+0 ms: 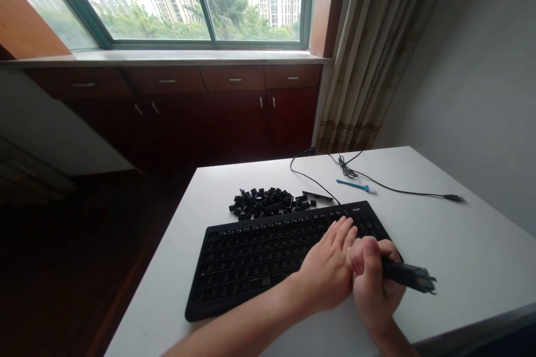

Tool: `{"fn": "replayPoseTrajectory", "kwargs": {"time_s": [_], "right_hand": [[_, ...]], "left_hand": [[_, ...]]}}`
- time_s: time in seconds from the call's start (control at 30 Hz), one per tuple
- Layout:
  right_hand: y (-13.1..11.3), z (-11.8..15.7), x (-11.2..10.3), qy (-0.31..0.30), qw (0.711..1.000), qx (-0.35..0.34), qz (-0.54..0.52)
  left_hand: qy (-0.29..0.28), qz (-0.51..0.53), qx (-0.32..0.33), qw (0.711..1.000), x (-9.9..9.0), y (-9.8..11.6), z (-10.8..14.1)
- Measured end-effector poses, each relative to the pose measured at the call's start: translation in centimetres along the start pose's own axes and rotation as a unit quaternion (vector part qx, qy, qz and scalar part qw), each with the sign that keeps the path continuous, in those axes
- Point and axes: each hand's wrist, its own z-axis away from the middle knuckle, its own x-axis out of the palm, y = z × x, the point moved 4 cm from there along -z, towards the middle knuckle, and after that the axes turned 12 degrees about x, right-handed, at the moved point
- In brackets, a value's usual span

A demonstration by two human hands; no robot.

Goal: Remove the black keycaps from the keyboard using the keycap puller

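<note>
A black keyboard (pixel 255 259) with its keycaps off lies across the table, bare key sockets showing. My left hand (pixel 329 268) rests over its right part, fingers stretched out and pointing away from me. Beside it, touching or nearly touching it, my right hand (pixel 374 276) is closed around a black-handled tool (pixel 404 274). The tool's outer end points right and looks ragged and greenish; its other end is hidden by my hands, so its kind is unclear. Behind the keyboard sits a pile of loose black keycaps (pixel 266 202).
A long black key (pixel 317 196) lies beside the pile. Farther right are a small blue brush (pixel 353 184) with pale bristles and a tied black cable (pixel 389 185) ending in a USB plug (pixel 454 198). The white table (pixel 469 256) has its far edge toward cabinets and a window.
</note>
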Motion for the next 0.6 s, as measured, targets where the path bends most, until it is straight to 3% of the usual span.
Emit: {"fn": "replayPoseTrajectory", "kwargs": {"time_s": [0.3,0.47,0.6], "right_hand": [[-1.5,-1.8,-2.4,0.064,0.995,0.047,-0.060],[-0.3,-1.3,-3.4,0.061,0.996,0.041,-0.048],[0.1,-1.2,-3.7,0.059,0.996,0.042,-0.053]], "left_hand": [[0.070,0.088,-0.053,0.992,-0.1,-0.5,-0.2],[0.063,0.032,-0.033,0.997,0.1,-0.3,-0.3],[0.026,-0.063,0.008,0.998,0.3,0.2,-0.4]]}}
